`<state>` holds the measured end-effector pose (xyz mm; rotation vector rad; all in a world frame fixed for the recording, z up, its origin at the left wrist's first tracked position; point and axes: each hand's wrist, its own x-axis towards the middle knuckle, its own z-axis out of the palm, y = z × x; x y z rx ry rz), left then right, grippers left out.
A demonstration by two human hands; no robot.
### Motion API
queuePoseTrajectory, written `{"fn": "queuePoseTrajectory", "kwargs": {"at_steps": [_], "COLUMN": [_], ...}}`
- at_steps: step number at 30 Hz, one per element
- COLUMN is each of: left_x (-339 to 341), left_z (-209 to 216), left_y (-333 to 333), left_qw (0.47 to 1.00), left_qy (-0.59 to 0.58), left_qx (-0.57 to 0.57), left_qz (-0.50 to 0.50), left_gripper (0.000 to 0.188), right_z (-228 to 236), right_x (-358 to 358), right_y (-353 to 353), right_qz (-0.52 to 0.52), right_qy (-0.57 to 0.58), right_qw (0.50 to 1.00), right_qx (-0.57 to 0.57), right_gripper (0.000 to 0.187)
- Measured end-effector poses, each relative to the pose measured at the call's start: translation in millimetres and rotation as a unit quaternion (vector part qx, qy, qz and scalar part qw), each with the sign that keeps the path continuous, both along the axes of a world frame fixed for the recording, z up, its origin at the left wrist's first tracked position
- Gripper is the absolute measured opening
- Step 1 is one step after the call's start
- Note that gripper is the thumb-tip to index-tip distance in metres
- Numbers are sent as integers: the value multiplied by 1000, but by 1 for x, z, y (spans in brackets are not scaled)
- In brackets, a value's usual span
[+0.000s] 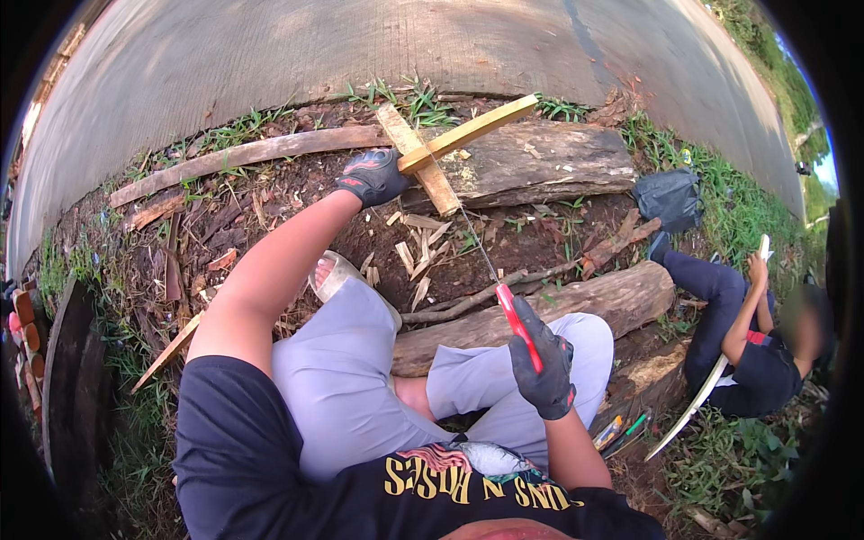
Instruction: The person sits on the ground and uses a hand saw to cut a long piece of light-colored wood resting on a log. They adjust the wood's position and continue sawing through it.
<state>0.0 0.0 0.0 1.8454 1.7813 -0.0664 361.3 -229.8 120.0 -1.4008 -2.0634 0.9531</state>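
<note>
My left hand, in a black and grey glove, is closed round the near end of a squared wooden stick. That stick lies crosswise over a flat wooden board piece, which rests on a weathered log. My right hand, gloved too, is wrapped round the red handle of a hand saw. Seen almost edge-on, its thin blade runs up and away to the crossed wood pieces. Whether the teeth sit in a cut cannot be made out.
Wood chips litter the soil between my feet and the log. A second log lies by my legs. On the right, another person sits holding a pale strip, near a dark plastic bag. Concrete paving runs along the far side.
</note>
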Motion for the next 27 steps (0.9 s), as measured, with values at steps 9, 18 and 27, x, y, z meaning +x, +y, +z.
{"fn": "queuePoseTrajectory", "kwargs": {"at_steps": [9, 18, 27], "left_x": [-9, -28, -12], "left_z": [11, -8, -27], "left_y": [13, 36, 2], "left_qw": [998, 995, 998], "left_qy": [-54, -69, 27], "left_qx": [-4, -53, 40], "left_qz": [-17, -55, 26], "left_gripper": [61, 61, 60], "right_z": [9, 41, 24], "right_x": [-10, -42, -79], "right_y": [20, 49, 97], "right_qz": [4, -7, -8], "right_qy": [15, 27, 19], "right_qw": [999, 997, 996], "right_qx": [41, 68, 86], "right_gripper": [53, 49, 46]}}
